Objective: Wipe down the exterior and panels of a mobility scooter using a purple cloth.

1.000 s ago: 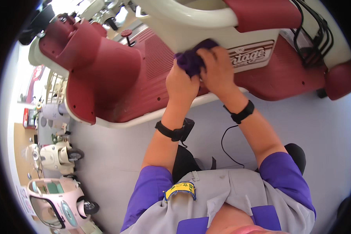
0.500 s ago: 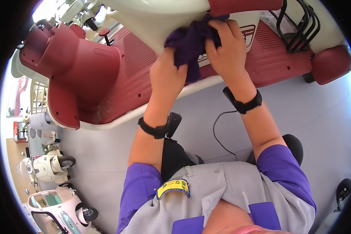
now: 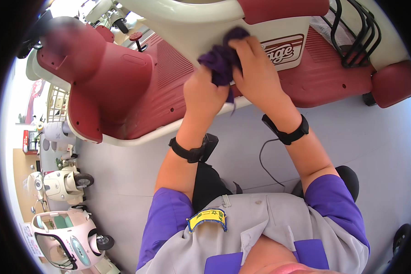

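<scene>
A worker in a short-sleeved uniform shirt, grey across the chest with a buttoned placket and collar, and purple at the sleeves. A yellow name badge with a blue border sits just left of the placket. Purple patches mark the shirt front below the badge. A black strap with a boxy device circles the left wrist, well above the badge; a slimmer black band wraps the right wrist. A thin black cable trails beside the right forearm. Both forearms are bare.
</scene>
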The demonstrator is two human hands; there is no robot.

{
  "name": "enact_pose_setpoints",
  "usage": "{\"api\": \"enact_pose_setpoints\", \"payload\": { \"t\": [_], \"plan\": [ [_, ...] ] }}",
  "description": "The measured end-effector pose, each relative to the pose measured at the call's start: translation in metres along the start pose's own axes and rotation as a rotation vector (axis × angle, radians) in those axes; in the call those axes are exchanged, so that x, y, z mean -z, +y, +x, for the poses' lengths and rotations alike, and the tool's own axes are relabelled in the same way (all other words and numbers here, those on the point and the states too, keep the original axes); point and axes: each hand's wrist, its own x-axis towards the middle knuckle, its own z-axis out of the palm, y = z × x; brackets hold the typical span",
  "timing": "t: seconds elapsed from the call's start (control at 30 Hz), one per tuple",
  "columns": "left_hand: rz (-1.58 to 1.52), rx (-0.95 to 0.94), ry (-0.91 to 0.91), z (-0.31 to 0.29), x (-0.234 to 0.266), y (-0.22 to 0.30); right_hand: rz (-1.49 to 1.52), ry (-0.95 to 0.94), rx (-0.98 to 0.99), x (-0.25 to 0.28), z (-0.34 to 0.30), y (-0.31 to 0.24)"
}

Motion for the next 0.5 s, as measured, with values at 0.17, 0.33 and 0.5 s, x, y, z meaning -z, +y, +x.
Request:
{"api": "enact_pose_setpoints", "payload": {
  "t": [0.17,0.33,0.5],
  "plan": [
    [0.126,0.091,-0.130,0.008,0.000,-0.026,0.019,-0.001,0.080,-0.030,-0.001,-0.001],
    [0.115,0.283,-0.572,-0.028,-0.010,-0.056,-0.108,-0.251,-0.004,-0.062,-0.048,0.016],
    [0.110,0.152,-0.743,-0.029,-0.003,-0.039,-0.437,-0.866,-0.135,-0.040,-0.065,0.024]
  ]
}}
